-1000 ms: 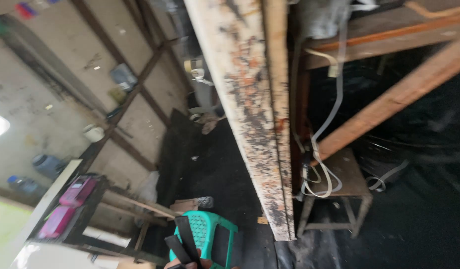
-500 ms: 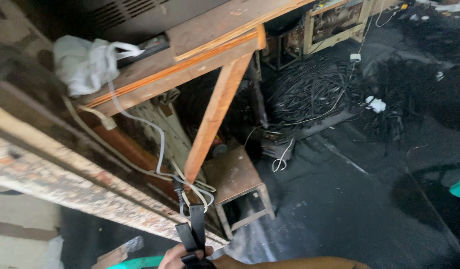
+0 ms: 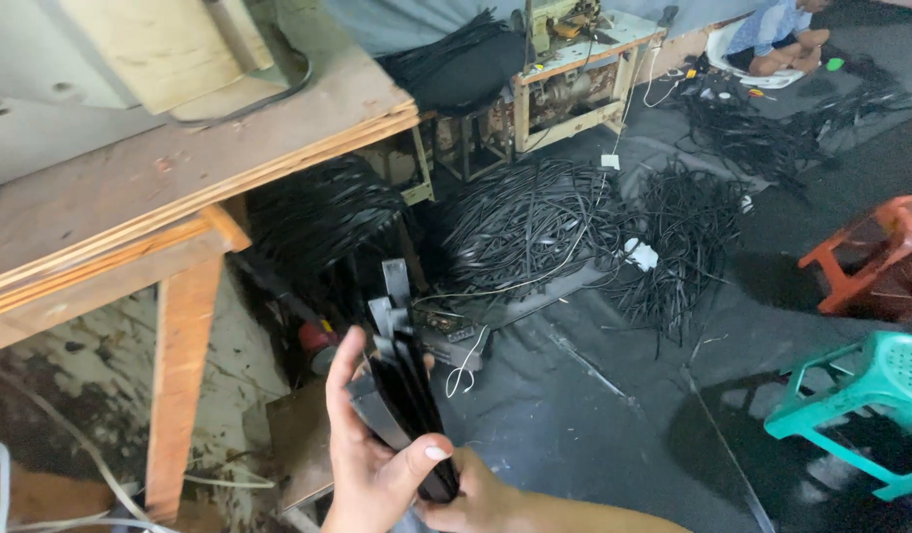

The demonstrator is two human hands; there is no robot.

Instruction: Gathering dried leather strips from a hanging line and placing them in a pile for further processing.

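Both hands are clamping a bundle of black straps (image 3: 402, 395): left hand (image 3: 372, 464) gripping near the wooden table (image 3: 180, 168), right hand (image 3: 481, 498) underneath.

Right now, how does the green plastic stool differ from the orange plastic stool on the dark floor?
The green plastic stool sits nearer the camera, at the lower right; the orange plastic stool stands farther back against the right edge. The green one shows a perforated top and slim teal legs; the orange one shows a plain top with chunkier legs. Both are cut off by the frame, both rest on the black floor covering, and neither is touched by a hand.
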